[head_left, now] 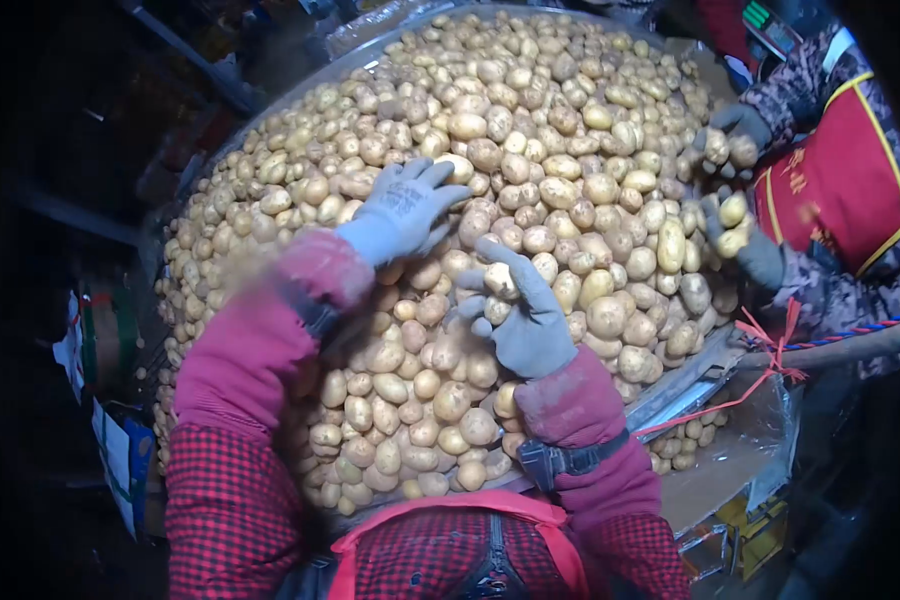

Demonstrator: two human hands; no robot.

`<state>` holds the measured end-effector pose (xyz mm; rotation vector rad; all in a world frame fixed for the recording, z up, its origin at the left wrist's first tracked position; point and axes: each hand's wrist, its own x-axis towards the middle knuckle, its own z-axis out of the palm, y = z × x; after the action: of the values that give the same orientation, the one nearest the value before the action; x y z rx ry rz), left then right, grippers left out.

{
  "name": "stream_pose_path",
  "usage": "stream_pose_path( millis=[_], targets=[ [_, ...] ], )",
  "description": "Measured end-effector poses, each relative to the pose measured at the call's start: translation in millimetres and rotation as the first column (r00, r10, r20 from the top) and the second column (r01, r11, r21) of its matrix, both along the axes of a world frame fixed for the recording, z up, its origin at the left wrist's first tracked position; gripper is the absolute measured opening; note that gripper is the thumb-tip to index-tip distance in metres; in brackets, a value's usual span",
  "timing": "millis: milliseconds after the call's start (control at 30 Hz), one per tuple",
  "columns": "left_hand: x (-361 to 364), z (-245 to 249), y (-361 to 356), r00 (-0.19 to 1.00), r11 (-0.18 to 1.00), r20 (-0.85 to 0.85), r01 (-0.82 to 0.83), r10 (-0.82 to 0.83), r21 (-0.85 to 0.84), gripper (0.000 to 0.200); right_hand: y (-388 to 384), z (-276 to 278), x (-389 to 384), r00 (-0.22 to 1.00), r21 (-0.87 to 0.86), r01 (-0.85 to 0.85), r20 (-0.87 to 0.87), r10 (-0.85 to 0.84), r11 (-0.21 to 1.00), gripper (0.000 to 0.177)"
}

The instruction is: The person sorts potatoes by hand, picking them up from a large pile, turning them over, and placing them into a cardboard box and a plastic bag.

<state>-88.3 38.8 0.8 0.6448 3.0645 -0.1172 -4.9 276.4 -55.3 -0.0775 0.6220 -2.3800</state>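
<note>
A broad heap of potatoes (450, 395) lies in front of me. My left hand (405, 208), in a grey glove, rests palm down on the heap, fingers apart and pointing right, with the fingertips beside a pale potato (456, 168). Lower and to the right, my right hand (523, 312), also gloved in grey, is turned partly upward above the heap. Its fingers curl round a small potato (500, 281).
At the right a co-worker in a red apron (832, 180) holds potatoes in both gloved hands. A red string (770, 350) is tied to a bar near the heap's right edge. More potatoes lie in a plastic-lined box (740, 465) below it.
</note>
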Motion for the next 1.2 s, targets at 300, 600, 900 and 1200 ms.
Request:
stream_pose_path(
  millis=[300,600,900,1200],
  targets=[
    [-83.8,-35.6,-21.7,0.985,0.996,-0.171,0.016,-0.030,-0.084,0.044,5.6,3.1,-3.7,0.979,0.237,0.081,-0.200,-0.033,0.968,0.067],
    [-134.5,-42.9,-47.7,0.977,0.980,-0.198,0.117,-0.084,0.164,0.046,4.6,-5.1,-6.5,0.981,0.116,0.071,-0.188,-0.048,0.991,0.062],
    [-93.4,-0.3,-49.8,0.970,0.968,-0.168,-0.140,0.175,0.206,0.061,5.4,-4.2,-5.2,0.993,0.022,0.057,-0.106,-0.054,0.998,0.054],
    [-51.9,-24.8,11.3,0.907,0.915,0.126,0.404,-0.402,0.015,0.070,2.5,-0.2,-6.3,0.987,0.155,0.075,-0.150,-0.052,0.985,0.064]
  ],
)
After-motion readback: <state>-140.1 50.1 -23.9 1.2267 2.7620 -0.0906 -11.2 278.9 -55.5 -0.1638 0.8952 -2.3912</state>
